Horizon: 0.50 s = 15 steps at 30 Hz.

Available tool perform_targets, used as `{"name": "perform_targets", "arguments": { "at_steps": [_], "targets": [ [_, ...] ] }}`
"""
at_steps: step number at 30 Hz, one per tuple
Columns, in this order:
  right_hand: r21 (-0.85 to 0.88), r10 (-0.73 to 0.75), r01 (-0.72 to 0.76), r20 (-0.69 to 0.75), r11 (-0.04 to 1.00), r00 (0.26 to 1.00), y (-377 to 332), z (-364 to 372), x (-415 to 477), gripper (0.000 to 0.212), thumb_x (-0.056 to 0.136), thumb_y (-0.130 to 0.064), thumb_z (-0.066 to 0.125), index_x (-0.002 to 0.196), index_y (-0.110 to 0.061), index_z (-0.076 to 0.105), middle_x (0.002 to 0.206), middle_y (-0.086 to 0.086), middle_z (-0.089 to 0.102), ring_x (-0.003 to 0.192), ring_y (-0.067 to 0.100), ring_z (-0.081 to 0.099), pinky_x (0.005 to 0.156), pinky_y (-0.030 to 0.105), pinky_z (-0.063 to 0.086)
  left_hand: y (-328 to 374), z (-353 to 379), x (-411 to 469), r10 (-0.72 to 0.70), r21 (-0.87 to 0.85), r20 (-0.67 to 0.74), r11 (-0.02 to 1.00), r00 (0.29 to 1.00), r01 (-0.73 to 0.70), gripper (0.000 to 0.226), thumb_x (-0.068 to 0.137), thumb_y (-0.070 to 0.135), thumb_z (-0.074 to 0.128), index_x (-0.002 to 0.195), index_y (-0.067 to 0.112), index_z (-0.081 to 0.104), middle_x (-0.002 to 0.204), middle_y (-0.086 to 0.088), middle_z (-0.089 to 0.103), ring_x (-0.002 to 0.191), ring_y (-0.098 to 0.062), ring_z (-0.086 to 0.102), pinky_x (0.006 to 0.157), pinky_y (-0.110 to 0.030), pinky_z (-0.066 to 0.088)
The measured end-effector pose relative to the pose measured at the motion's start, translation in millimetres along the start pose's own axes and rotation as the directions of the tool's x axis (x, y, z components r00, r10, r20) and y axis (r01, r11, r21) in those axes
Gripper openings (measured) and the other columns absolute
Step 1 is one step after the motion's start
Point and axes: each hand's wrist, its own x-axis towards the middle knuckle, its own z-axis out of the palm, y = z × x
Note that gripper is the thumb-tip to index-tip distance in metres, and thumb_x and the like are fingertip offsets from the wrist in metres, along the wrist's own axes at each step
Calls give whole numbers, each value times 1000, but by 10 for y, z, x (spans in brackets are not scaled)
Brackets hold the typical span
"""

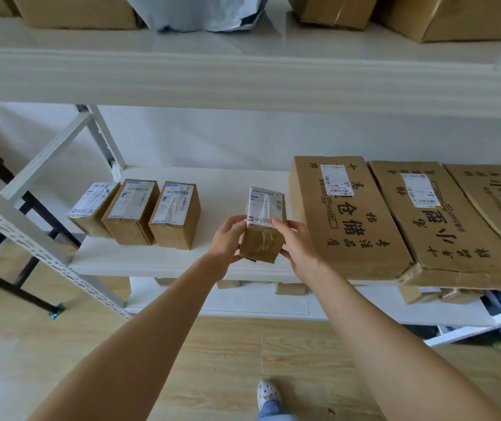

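A small brown cardboard parcel (263,229) with a white shipping label on top is held between both my hands over the middle white shelf (158,259). My left hand (226,243) grips its left side, thumb on the near top edge. My right hand (296,244) grips its right side, fingers curled round the edge. Whether the parcel's base touches the shelf I cannot tell. Three similar labelled small boxes (135,212) stand in a row to the left on the same shelf.
Large flat cartons (352,220) with printed characters lie on the shelf at right, close to my right hand. An upper shelf (243,74) carries more cartons and a grey bag. A lower shelf holds small boxes. Slotted rack uprights (45,259) slant at left. Wooden floor below.
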Motion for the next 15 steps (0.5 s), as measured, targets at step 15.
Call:
{"name": "perform_targets", "arguments": {
  "at_steps": [15],
  "targets": [
    [-176, -118, 137, 116, 975, 986, -69, 14, -368, 63, 95, 14, 24, 139, -20, 53, 106, -8, 65, 111, 15, 60, 103, 40, 48, 50, -224, -353, 45, -43, -33, 998, 998, -46, 35, 109, 33, 30, 112, 20, 63, 131, 0, 53, 88, -22, 61, 83, -33, 47]
  ]
}}
